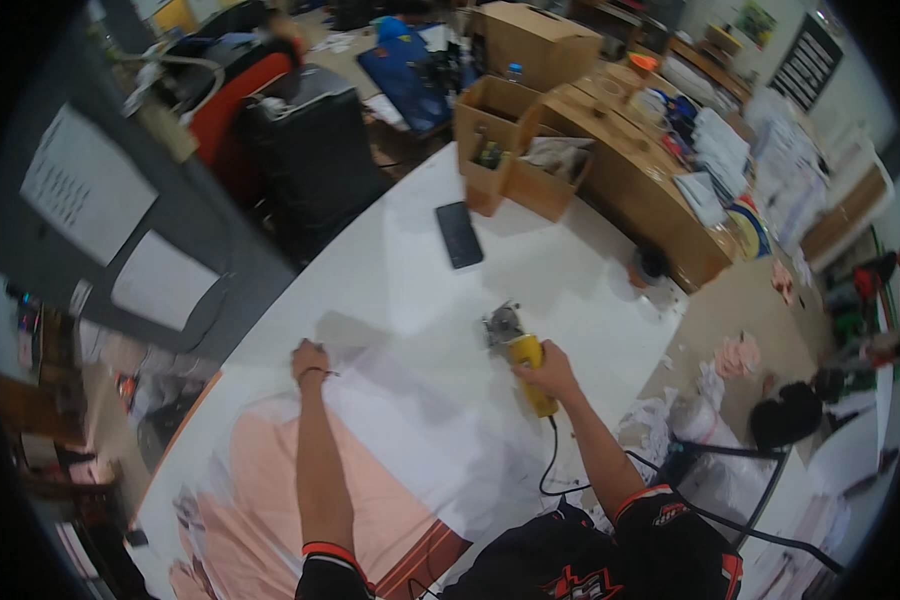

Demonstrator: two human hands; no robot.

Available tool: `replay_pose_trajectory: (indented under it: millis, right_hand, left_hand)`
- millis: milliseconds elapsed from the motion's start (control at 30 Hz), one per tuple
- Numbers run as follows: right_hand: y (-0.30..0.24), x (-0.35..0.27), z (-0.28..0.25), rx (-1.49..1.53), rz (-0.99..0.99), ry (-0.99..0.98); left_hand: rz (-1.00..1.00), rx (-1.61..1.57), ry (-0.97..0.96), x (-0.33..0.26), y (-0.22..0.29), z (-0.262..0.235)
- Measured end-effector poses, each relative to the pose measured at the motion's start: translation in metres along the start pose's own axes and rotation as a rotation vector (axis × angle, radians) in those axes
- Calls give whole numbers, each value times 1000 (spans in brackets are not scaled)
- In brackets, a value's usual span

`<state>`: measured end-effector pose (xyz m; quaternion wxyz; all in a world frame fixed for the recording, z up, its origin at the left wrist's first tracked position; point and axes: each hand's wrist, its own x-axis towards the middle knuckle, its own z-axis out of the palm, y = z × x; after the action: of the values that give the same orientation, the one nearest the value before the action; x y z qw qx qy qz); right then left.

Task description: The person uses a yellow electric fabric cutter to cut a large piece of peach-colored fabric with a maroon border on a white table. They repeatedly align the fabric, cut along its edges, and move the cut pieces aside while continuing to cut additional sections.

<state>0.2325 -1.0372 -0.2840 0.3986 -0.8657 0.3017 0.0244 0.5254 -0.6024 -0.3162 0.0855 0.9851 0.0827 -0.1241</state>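
One camera sits on the person's head and looks down, from close up, at the white table [530, 290] and both arms.

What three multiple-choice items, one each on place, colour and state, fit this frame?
1. Where does the phone lie?
A. on the white table, near the cardboard boxes
B. on the floor
C. in the left hand

2. What colour is the cutter body?
A. blue
B. yellow
C. green

3. What is the right hand doing?
A. hanging free
B. resting on the phone
C. gripping the cutter

Answers: 1 A, it lies flat on the table, just short of the boxes; 2 B, the body is yellow, with a black cord; 3 C, its fingers wrap the cutter, while the left hand presses white fabric.
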Motion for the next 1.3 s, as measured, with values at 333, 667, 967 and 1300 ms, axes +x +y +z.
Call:
replay_pose_trajectory:
  millis: [333,667,967,1300]
  right_hand:
    - [-17,-5,-11,91,78,-84]
    - [-6,-23,-13,-174,83,-170]
    - [19,-30,-42,303,48,-329]
    - [43,-186,-17,58,-155,-274]
  left_hand:
    - [511,-526,217,30,60,-42]
    - [385,-406,260,-309,-84,47]
    - [-244,-154,322,-526,-248,100]
    - [-406,-62,365,-569,-296,102]
